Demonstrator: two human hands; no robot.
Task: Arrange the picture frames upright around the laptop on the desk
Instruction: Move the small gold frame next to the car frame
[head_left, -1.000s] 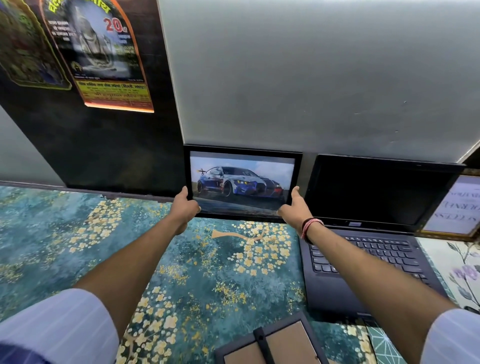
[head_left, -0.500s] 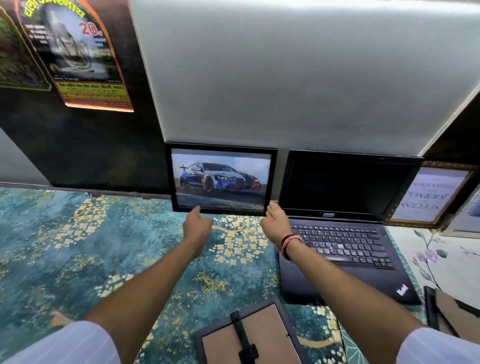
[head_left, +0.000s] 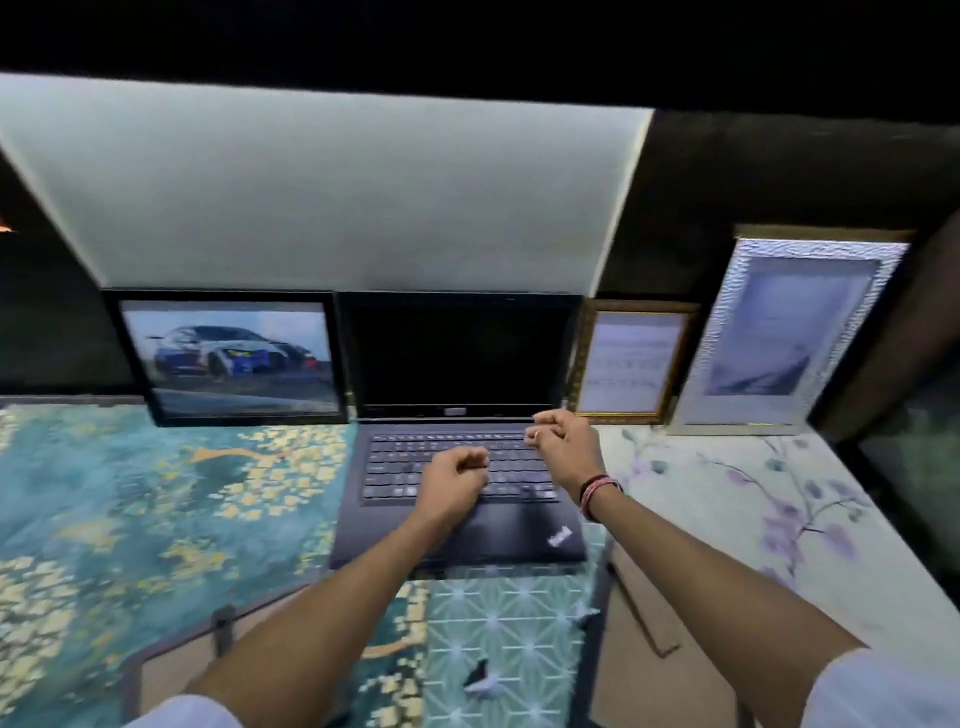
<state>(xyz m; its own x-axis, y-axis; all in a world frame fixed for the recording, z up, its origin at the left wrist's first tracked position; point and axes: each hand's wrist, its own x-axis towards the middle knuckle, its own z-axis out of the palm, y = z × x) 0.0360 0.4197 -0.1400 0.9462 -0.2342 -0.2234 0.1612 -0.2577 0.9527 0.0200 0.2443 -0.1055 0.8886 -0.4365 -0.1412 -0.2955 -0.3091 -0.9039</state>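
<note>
An open black laptop (head_left: 457, 535) sits mid-desk with a dark screen. Left of it a black frame with a car picture (head_left: 228, 358) stands upright against the wall. To its right stand a gold frame with text (head_left: 631, 361) and a taller silver frame (head_left: 779, 332). Two frames lie face down near me: one at bottom left (head_left: 166, 670), one at bottom right (head_left: 639, 634). My left hand (head_left: 454, 480) hovers over the keyboard, fingers loosely curled, holding nothing. My right hand (head_left: 563, 447) is beside it near the hinge, also curled and empty.
Patterned covers lie over the desk (head_left: 135, 493): teal with gold at left, pale floral at right, green geometric at the front. A white panel and dark wall close off the back. The desk's right edge drops off near the silver frame.
Both hands have let go of the car frame and drawn back rightwards over the laptop keyboard. The car frame stays upright. My view has swung right, showing the silver frame.
</note>
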